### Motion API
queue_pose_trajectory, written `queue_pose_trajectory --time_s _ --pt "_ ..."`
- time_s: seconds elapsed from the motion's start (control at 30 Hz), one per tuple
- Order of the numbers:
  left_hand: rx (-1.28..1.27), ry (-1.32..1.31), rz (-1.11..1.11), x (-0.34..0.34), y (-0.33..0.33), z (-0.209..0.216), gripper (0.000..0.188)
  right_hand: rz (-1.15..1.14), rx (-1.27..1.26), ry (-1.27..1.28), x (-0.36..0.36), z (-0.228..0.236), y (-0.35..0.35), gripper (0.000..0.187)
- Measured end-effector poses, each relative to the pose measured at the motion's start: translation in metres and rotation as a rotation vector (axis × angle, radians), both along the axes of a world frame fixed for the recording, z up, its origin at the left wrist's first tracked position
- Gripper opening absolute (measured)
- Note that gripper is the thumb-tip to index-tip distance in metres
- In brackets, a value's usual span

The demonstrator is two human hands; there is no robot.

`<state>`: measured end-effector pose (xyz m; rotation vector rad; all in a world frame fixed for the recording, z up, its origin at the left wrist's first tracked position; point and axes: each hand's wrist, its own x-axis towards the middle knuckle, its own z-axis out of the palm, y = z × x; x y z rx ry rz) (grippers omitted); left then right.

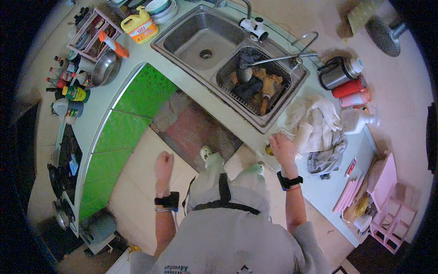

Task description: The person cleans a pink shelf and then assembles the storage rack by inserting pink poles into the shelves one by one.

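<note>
My right hand (282, 150) is at the counter's front edge beside the sink. Its fingers are curled, and a small yellowish round thing (269, 150) shows at their left side; what they grip is hidden. White cloths or gloves (315, 121) lie bunched just beyond that hand, with a grey cloth (327, 155) to their right. My left hand (164, 163) hangs over the floor, closed in a loose fist, with nothing visible in it. In the right sink basin, dark and tan-brown items (260, 86), perhaps cloth or gloves, lie in a rack (226, 84).
The left basin (196, 41) has a drain. A thermos (335, 73), red bottles (349, 86) and a pump bottle (356, 120) stand at the wall. Pink racks (383, 182) sit at the far right. A yellow jug (139, 26) and a steel bowl (106, 68) are left.
</note>
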<state>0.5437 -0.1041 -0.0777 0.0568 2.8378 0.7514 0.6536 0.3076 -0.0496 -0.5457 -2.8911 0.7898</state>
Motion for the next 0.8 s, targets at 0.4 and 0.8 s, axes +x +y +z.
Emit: queue_pose_trajectory --time_s 0.4,0.8 --pt "0.159 -0.05 -0.007 -0.149 -0.075 0.028 0.018 -0.021 0.089 0.157 -0.174 -0.026 -0.017 0.018" --pt "0.138 -0.122 -0.037 -0.267 -0.05 0.052 0.019 -0.299 0.133 -0.19 -0.356 -0.098 0.074 0.022"
